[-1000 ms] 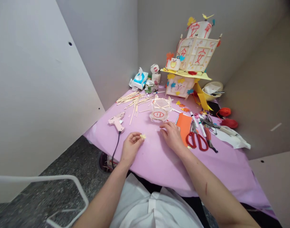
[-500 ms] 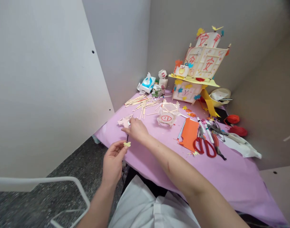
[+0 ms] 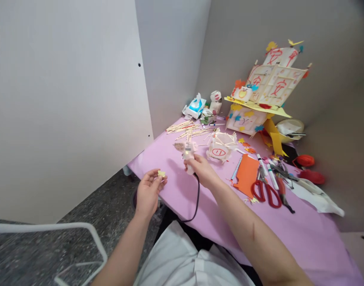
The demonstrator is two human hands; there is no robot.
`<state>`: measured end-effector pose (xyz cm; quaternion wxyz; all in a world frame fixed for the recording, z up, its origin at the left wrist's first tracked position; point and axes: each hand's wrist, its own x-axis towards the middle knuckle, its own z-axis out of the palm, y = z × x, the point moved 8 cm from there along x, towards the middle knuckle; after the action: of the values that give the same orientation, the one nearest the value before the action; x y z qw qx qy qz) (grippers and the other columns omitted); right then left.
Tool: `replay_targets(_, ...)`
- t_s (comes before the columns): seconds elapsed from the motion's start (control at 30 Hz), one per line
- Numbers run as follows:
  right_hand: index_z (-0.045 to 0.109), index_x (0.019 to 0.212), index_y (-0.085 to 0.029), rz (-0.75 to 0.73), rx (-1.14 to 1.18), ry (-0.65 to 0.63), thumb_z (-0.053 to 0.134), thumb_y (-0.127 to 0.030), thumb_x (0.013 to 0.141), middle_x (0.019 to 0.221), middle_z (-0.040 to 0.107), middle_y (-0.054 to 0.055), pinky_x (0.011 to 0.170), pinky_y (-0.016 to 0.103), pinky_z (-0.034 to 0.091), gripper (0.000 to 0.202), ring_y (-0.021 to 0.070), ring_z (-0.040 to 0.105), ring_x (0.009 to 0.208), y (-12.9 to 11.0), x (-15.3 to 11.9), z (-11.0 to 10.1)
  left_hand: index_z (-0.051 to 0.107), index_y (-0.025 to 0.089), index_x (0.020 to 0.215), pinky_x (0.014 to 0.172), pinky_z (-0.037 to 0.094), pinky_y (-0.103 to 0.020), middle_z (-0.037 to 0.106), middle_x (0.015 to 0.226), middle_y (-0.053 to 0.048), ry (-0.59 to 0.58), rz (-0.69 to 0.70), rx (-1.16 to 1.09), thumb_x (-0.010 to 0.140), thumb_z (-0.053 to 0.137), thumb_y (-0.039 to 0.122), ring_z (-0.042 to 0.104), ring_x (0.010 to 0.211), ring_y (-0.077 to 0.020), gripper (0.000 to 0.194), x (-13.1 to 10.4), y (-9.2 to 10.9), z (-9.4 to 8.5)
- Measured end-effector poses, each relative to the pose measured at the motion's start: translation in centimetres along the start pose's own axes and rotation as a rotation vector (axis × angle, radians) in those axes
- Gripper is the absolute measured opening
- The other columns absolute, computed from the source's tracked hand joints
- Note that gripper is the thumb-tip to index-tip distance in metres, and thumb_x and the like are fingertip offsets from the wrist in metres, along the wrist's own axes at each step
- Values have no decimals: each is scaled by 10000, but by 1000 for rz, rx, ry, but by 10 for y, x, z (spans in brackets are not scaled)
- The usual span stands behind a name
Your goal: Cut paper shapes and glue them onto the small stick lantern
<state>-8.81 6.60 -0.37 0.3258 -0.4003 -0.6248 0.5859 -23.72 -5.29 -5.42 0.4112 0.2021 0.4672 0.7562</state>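
My left hand pinches a small pale yellow paper cutout, shaped like a butterfly or flower, near the table's left front edge. My right hand is wrapped round a whitish hot glue gun, raised over the table, with a small light showing on its body. From its handle a black cord loops down past the front edge. A brownish patch shows beside the gun; what it is I cannot make out. Just right of the gun stands a small paper-and-stick lantern.
Thin wooden sticks lie behind the gun. A tall decorated paper lantern stands at the back right. Orange paper, red-handled scissors, pliers, markers and red yarn lie on the right. Grey panels enclose the table.
My right hand has picked up the glue gun from the left side and brought it right, its cord now trailing. My left hand still holds the yellow cutout. The view has shifted left.
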Motion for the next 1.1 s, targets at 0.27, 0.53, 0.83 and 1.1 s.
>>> replay_targets(0.27,585,1088,-157,92,152,-24,604,-384,775,608,509,-31,495,215,309,387,99,445,539,23,-83,-57,597,159,942,805,517,-284,648,862,-26,-196,163,245,712,721,247,651,828,-130,275,2,-13,52)
replay_targets(0.53,612,996,-176,76,-23,-61,553,-454,831,625,486,-16,511,234,353,329,114,444,555,47,-103,-82,640,190,908,871,498,-327,656,965,-50,-430,879,819,830,568,100,612,951,-148,139,-24,12,94)
replay_targets(0.83,559,784,-170,121,-170,-133,505,-471,861,594,463,-24,497,226,312,315,102,397,533,54,-105,-68,606,190,1017,874,527,-308,659,1050,-72,-523,1038,932,852,518,57,615,1007,-148,230,-39,8,100)
replay_targets(1.1,493,660,-169,152,-191,-135,492,-526,848,582,436,-22,513,233,310,404,101,383,546,53,-106,-68,619,182,1021,896,523,-307,656,1076,-85,-515,1039,911,853,513,48,609,1032,-147,240,-38,8,97)
